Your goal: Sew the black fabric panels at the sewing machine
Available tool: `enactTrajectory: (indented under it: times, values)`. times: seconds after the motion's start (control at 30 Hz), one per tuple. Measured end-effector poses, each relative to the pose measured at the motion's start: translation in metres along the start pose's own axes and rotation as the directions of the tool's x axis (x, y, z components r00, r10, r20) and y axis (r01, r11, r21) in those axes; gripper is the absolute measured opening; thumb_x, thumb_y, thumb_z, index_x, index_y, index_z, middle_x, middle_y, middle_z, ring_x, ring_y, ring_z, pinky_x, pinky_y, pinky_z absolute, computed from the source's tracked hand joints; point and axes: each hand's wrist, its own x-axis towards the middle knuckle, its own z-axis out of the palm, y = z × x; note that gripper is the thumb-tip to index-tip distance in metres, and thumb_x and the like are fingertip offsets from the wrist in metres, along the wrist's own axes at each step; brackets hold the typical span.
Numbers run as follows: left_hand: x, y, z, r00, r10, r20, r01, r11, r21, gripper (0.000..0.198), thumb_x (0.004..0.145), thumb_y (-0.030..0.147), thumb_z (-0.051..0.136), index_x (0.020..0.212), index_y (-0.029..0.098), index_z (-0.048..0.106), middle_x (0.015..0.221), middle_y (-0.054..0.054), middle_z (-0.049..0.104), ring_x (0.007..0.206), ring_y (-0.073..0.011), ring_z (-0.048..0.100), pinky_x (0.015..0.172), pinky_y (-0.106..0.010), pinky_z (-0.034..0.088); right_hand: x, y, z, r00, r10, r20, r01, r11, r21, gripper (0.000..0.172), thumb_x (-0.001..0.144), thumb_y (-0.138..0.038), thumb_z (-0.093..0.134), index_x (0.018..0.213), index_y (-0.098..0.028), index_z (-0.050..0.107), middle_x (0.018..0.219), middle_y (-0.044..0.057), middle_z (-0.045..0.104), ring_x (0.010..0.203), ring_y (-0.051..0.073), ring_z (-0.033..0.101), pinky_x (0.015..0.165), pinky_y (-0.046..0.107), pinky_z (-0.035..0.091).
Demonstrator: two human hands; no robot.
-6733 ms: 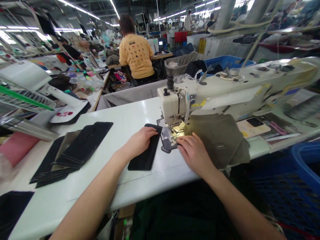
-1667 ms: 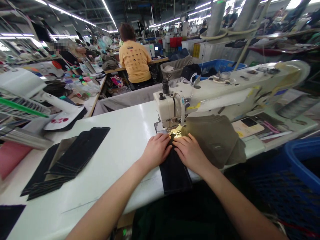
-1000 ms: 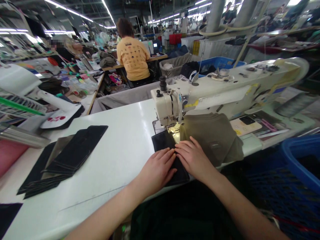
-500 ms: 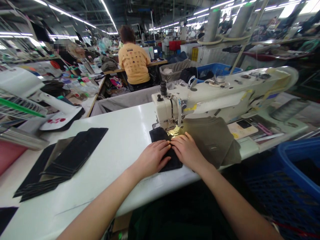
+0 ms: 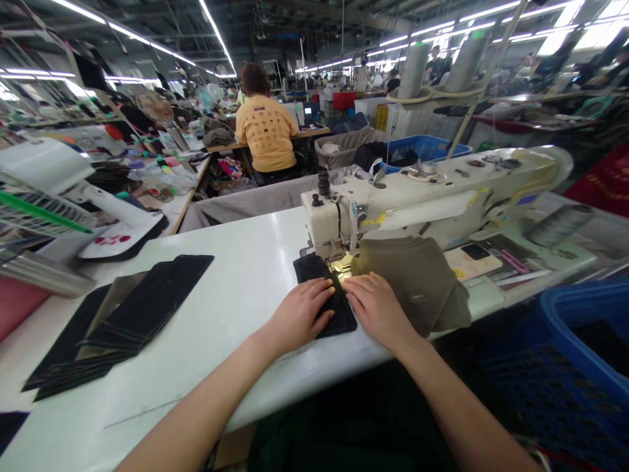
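the left hand (image 5: 302,308) covers part of the black fabric piece (image 5: 344,316); the covered surface is hidden. the needle of the sewing machine (image 5: 417,200) is too small to make out. contact between the right hand (image 5: 379,308) and the black fabric piece cannot be confirmed. the olive fabric (image 5: 427,278) hides part of the machine behind it; its label (image 5: 417,298) is too small to read. the bottom edge cuts off both forearms (image 5: 230,377). the left edge cuts off a dark piece (image 5: 10,429); the right edge cuts off a blue basket (image 5: 533,380). distant workers are blurred.
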Motion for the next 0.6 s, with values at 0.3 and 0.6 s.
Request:
enactTrajectory:
  times: [0.3, 0.6]
  values:
    - [-0.013, -0.001, 0.013, 0.998, -0.064, 0.005, 0.064, 0.998, -0.009, 0.048, 0.103, 0.039, 0.046, 0.145, 0.019, 0.047, 0.154, -0.012, 0.048, 0.146, -0.0261, 0.039, 0.122, -0.048, 0.029, -0.040, 0.033, -0.035, 0.970, 0.145, -0.193, -0.157, 0.986, -0.050, 0.024, 0.101, -0.031, 0.049, 0.104, -0.019, 0.069, 0.103, 0.009, 0.073, 0.094, 0.026, 0.067, 0.087, 0.043, 0.051]
    - [-0.046, -0.032, -0.023, 0.739, -0.646, -0.192, 0.671, 0.730, 0.130, 0.035, 0.094, 0.042, 0.058, 0.111, 0.012, 0.062, 0.109, -0.018, 0.065, 0.104, -0.0325, 0.063, 0.090, -0.046, 0.052, -0.041, 0.030, -0.026, 0.965, 0.122, -0.232, -0.136, 0.990, -0.044, 0.025, 0.100, -0.034, 0.050, 0.104, -0.018, 0.069, 0.104, 0.011, 0.073, 0.094, 0.027, 0.067, 0.087, 0.044, 0.051]
